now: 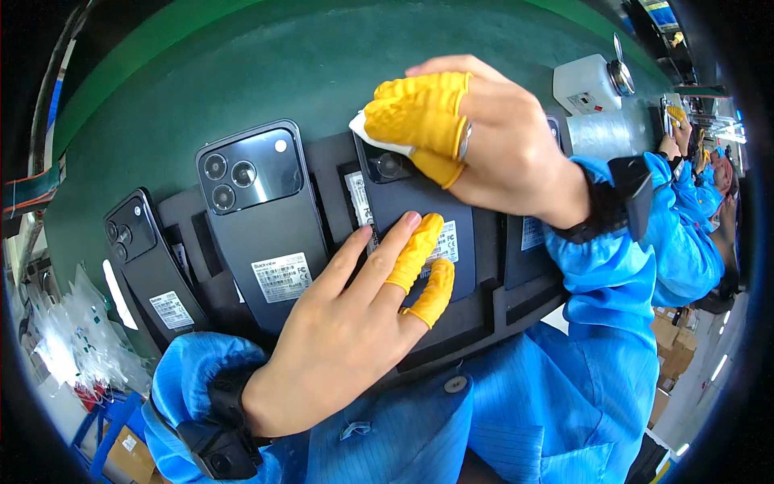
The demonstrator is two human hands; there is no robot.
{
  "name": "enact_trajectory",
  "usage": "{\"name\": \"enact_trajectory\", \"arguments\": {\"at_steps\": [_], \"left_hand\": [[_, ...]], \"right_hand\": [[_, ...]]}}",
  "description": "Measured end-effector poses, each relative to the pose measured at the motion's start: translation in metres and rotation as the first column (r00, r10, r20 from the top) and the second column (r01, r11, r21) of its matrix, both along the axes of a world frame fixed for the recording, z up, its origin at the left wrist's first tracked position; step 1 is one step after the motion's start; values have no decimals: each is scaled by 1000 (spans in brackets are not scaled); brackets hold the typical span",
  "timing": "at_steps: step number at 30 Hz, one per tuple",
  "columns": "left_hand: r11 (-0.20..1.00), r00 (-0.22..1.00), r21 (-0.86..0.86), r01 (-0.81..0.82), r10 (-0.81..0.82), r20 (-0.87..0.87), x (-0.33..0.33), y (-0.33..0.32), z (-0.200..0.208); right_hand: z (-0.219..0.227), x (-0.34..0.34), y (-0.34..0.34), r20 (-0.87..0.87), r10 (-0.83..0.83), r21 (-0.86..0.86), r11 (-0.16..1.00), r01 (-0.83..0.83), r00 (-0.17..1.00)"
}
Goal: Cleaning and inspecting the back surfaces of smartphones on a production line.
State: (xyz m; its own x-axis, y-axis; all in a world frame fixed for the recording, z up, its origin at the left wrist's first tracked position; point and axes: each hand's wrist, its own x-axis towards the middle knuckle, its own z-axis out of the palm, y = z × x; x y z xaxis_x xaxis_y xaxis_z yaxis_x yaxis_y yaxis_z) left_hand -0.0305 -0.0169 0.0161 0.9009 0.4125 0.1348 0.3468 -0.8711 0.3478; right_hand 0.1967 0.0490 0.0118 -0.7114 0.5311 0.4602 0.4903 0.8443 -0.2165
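Note:
A dark phone [387, 198] lies back side up in a black foam tray [504, 319], between my two hands. My left hand [347, 343] rests on its lower part with fingers stretched out, two of them in yellow finger cots. In my right hand [504, 133], whose fingers also wear yellow cots, a folded white wipe [379, 139] is pinched against the phone's camera area. That hand hides much of the phone's top. To the left lie two more phones, one with a big camera panel [250, 173] and one near the tray's end [153, 266]. Another phone [524, 242] is partly covered by my right arm.
The tray sits on a green work surface [322, 73]. A white bottle with a metal lid [584, 85] stands at the far right. Clear plastic bags [76, 335] are heaped at the left. Along the right, other people in blue sleeves [689, 242] work; cardboard boxes [673, 343] are stacked below.

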Motion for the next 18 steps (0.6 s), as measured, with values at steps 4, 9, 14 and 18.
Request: {"name": "enact_trajectory", "arguments": {"at_steps": [4,9,14,18], "left_hand": [[1000,1000,-11,0,0,7,2,-1,1],[1000,999,1,-18,18,38,2,-3,-2],[1000,999,-7,-9,9,31,3,-2,-1],[1000,1000,-21,-22,22,16,3,-2,3]], "right_hand": [[-10,0,-15,32,8,154,988,-13,999],[-20,-9,-24,-67,-13,213,977,27,998],[-18,-8,-25,-72,34,190,981,-20,997],[-23,-15,-25,-168,169,167,976,-141,971]]}}
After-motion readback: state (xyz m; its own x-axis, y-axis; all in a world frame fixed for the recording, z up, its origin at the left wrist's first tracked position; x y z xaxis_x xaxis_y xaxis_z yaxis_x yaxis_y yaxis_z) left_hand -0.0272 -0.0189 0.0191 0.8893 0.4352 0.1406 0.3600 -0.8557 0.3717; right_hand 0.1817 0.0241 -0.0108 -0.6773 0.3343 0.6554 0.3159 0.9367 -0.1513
